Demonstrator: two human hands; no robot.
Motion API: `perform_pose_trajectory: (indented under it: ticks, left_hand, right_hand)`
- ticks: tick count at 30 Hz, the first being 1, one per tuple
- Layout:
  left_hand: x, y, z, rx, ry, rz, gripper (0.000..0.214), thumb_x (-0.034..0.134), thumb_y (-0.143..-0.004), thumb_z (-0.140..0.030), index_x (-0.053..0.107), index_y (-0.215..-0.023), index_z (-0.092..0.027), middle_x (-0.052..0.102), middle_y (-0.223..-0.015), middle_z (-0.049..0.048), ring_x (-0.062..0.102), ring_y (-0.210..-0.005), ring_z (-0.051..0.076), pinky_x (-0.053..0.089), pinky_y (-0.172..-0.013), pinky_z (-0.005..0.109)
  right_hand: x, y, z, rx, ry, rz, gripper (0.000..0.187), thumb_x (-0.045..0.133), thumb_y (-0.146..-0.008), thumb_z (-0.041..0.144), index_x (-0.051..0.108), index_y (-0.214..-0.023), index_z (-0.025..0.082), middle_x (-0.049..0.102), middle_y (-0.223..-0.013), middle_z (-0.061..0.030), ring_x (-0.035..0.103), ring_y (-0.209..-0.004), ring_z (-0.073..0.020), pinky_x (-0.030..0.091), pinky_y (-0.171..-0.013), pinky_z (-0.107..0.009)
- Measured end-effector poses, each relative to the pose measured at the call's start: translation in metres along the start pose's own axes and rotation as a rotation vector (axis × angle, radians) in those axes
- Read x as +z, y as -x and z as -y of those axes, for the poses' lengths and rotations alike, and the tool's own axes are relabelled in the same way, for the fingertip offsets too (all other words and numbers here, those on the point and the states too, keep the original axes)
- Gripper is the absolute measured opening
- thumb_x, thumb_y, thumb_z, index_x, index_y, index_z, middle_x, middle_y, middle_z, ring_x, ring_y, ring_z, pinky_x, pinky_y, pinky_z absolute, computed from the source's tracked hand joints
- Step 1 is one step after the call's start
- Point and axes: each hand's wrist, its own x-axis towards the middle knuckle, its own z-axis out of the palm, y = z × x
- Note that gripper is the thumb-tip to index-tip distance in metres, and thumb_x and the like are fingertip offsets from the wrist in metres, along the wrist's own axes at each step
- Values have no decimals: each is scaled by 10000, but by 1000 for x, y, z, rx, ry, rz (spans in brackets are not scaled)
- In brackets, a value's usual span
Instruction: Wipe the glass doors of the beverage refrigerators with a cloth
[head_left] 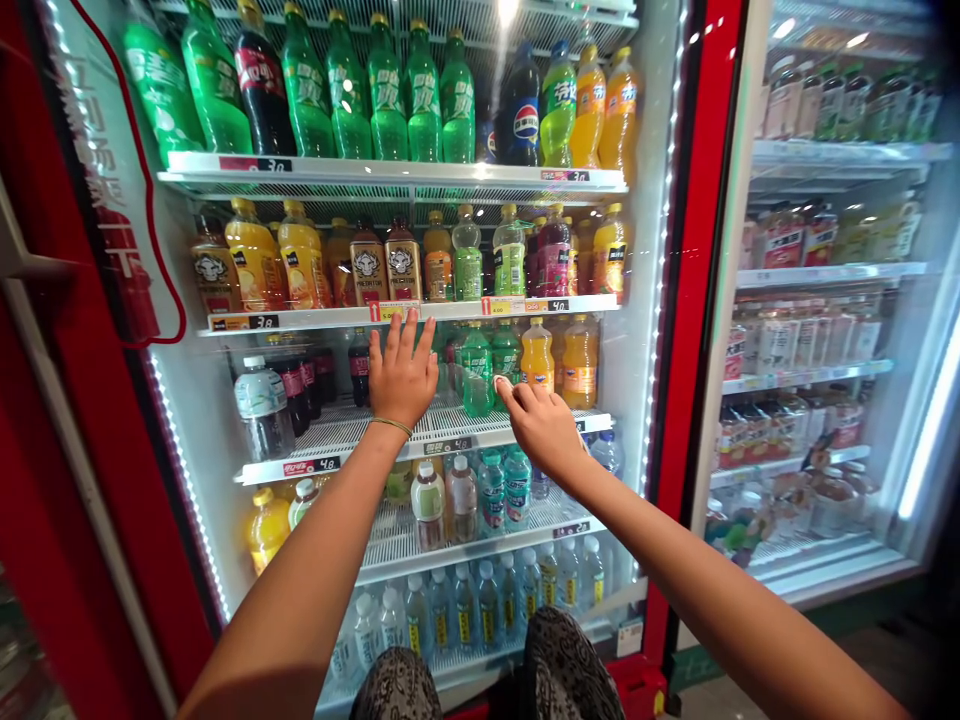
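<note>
The person stands before an open drinks cooler with both bare arms stretched into it; the left hand is raised flat at the third shelf, its fingers spread wide and pointing to twelve o'clock, the fingertips reaching up to the price strip of the shelf above; it holds nothing, and a thin bracelet circles its wrist. The right hand sits at about three o'clock from the left, near it but apart; its grip is loosely curled, knuckles up, and its fingertips touch the base of a green bottle that stands upright on the same shelf; whether the fingers have closed around the bottle cannot be told. Just beside that bottle, at three o'clock, stand a second green bottle and two orange bottles; at nine o'clock from the left hand stand dark cola bottles and one clear water bottle at the shelf's front edge. The stretch of wire shelf under the left hand is bare. At twelve o'clock, the top shelf carries a row of tall green bottles; at six o'clock, below both hands, small bottles with white caps stand in rows. A second cooler with a shut glass door stands at three o'clock.
</note>
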Motion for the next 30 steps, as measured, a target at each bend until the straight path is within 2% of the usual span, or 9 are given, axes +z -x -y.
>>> perform_pose_trajectory:
  ticks: [3,9,14,19,22,25,30]
  left_hand:
    - [-1,0,0,-4,-1,4,599,451,-1000,-297,368,-1593,-287,290,-1682,38,208,-1584,288,66,-1311,591]
    - [-1,-1,0,2,-5,-2,591,440,-1001,-298,378,-1589,-282,294,-1682,30,202,-1585,275,63,-1314,574]
    - [-2,-1,-1,-7,-6,4,570,425,-1011,-307,400,-1579,-273,309,-1679,34,214,-1583,276,66,-1314,571]
    - [-3,-1,-1,-15,18,22,575,443,-1004,-305,402,-1577,-282,308,-1678,31,214,-1583,279,70,-1316,568]
    - [-4,-1,-1,-17,14,21,575,436,-1010,-309,391,-1583,-284,302,-1681,28,215,-1584,277,70,-1317,564]
    - [-4,-1,1,1,-3,22,570,422,-1020,-320,379,-1588,-285,292,-1684,28,215,-1583,273,74,-1318,552]
    - [-7,0,9,62,-19,35,576,428,-1028,-346,356,-1597,-290,288,-1681,39,249,-1573,268,110,-1314,535]
  right_hand:
    - [-2,-5,0,52,-20,2,492,419,-991,105,466,-1480,142,662,-1032,-127,513,-861,-236,351,-711,-364]
    - [-3,1,4,31,-28,10,499,415,-988,104,459,-1485,135,666,-1014,-124,516,-852,-240,355,-697,-370]
    - [-5,-4,7,73,-17,17,480,399,-1002,105,460,-1478,128,675,-1062,-135,530,-891,-248,354,-712,-377]
    - [-3,-1,15,19,-15,28,504,415,-986,87,449,-1487,134,679,-1031,-124,521,-844,-239,334,-674,-380]
    - [-5,-6,16,36,-37,42,493,425,-995,107,448,-1485,140,675,-1055,-127,525,-866,-241,335,-682,-379]
    - [-8,-12,17,49,-23,55,489,422,-1003,118,440,-1492,122,673,-1101,-137,526,-890,-246,342,-698,-382]
    - [-13,-6,19,40,-11,107,492,388,-1006,80,441,-1494,108,678,-1078,-124,522,-865,-230,325,-688,-367]
